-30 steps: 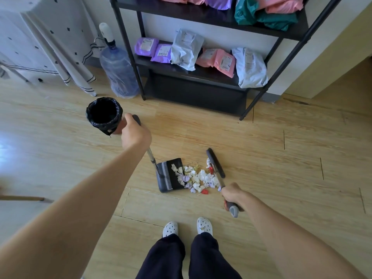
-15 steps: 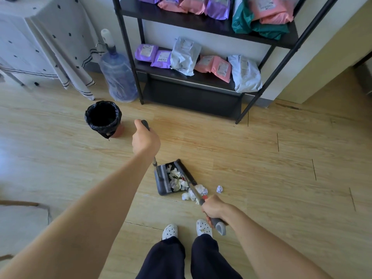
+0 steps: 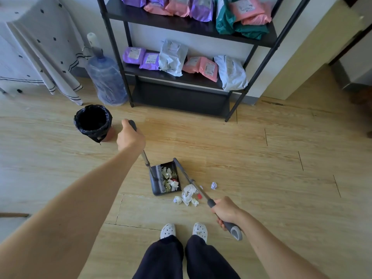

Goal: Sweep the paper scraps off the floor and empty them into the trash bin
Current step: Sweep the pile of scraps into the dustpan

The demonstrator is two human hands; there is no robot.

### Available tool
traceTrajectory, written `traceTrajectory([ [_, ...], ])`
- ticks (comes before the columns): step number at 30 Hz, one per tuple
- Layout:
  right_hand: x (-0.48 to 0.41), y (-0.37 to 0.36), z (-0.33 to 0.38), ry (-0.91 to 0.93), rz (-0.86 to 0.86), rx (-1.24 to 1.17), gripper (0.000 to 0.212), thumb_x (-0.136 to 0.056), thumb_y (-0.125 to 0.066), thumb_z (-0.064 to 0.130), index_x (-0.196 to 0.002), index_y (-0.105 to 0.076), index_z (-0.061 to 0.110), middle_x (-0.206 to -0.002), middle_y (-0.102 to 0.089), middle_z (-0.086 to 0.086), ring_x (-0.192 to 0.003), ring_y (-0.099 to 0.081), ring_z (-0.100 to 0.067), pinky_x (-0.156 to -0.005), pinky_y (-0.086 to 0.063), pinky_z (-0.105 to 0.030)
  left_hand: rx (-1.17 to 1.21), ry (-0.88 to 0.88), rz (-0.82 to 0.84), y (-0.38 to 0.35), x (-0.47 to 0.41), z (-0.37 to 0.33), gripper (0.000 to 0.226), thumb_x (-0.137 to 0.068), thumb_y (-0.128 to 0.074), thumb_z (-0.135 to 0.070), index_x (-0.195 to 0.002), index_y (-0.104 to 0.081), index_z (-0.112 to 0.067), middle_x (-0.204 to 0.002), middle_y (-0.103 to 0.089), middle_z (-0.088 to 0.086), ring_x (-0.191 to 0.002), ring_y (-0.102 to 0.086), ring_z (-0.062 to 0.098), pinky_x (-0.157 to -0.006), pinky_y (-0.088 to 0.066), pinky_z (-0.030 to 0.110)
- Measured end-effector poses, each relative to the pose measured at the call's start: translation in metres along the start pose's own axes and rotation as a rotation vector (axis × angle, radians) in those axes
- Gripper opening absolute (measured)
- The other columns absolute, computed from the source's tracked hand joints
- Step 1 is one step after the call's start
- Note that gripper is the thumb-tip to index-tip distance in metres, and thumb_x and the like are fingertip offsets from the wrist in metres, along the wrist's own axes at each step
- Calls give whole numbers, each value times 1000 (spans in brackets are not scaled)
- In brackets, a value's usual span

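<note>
crumpled paper scraps (image 3: pixel 170 177) now fill the plastic, seemingly ridged dustpan (image 3: pixel 161 181).

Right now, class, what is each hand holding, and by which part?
The left hand grips the top of the dustpan's long upright handle. The right hand grips the broom near the grey upper end of its handle.

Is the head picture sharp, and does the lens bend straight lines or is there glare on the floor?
Head view: sharp at the dustpan and paper scraps; wide-angle distortion leans the shelf rack posts and stretches the forearms; soft daylight, pale glare on the floor at left; shadows faint.
</note>
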State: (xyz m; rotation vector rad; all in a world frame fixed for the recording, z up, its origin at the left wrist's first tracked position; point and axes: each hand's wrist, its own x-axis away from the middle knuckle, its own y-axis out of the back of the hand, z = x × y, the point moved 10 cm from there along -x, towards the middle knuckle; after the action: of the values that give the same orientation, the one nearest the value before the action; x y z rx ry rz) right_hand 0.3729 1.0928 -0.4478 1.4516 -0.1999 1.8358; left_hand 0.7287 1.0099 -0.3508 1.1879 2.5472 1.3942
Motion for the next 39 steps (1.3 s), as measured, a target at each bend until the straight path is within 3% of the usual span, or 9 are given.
traceTrajectory([
  [7, -4, 32, -43, -34, -89, -117, 29, -97, -37, 18, -111, -58, 4, -50, -43, -8, -37, -39, -17, -40, -35, -22, -86, -59, -47, 17, 16, 14, 23, -96, -42, -15, -118, -37, -12, -101, -59, 26, -90, -60, 45, -73, -55, 56],
  [11, -15, 58, -58, -19, -157, -137, 18, -93, -42, 10, -96, -59, 4, -44, -44, -8, -34, -39, -18, -42, -34, -25, -103, -42, -87, 28, 32, 27, 29, -96, -42, -15, -125, -36, -15, -105, -59, 27, -93, -61, 46, -75, -55, 56],
  [17, -23, 92, -82, -13, -214, 12, 27, -88, -38, 2, -107, -57, 3, -49, -50, -11, -40, -45, -21, -44, -38, -26, -160, -72, -117, 46, 60, 40, 30, -96, -42, -15, -125, -38, -15, -104, -59, 25, -89, -62, 47, -73, -55, 55],
  [22, -30, 97, -110, -81, -236, 88, 27, -98, -38, 18, -103, -54, -4, -56, -56, -14, -47, -51, -24, -50, -42, -30, -165, -70, -135, 57, 80, 61, 24, -96, -42, -15, -120, -40, -11, -104, -59, 26, -90, -62, 49, -73, -53, 54],
  [26, -30, 79, -130, -135, -254, 91, 28, -98, -38, 17, -94, -54, -6, -56, -54, -14, -46, -51, -24, -53, -44, -29, -147, -27, -139, 59, 88, 84, 20, -96, -42, -15, -116, -41, -9, -104, -59, 25, -82, -61, 44, -67, -54, 51],
  [30, -22, 43, -143, -170, -226, 8, 24, -99, -35, 15, -103, -49, -4, -56, -51, -12, -42, -47, -21, -42, -37, -24, -117, 45, -116, 65, 81, 99, 17, -98, -40, -15, -115, -41, -11, -93, -52, 18, -53, -48, 28, -45, -41, 28],
  [35, -14, -15, -153, -236, -164, -156, 16, -97, -39, 15, -98, -48, 1, -52, -45, -9, -37, -42, -18, -43, -37, -24, -105, 31, -38, 70, 74, 111, 27, -98, -36, -15, -125, -35, -15, -75, -46, 12, -48, -45, 24, -46, -39, 26],
  [39, 1, -67, -150, -255, -114, -228, 16, -97, -40, 17, -98, -48, 3, -47, -44, -7, -33, -40, -17, -42, -37, -24, -81, -14, -12, 83, 71, 130, 18, -99, -37, -16, -117, -36, -14, -69, -43, 9, -49, -46, 25, -47, -40, 27],
])
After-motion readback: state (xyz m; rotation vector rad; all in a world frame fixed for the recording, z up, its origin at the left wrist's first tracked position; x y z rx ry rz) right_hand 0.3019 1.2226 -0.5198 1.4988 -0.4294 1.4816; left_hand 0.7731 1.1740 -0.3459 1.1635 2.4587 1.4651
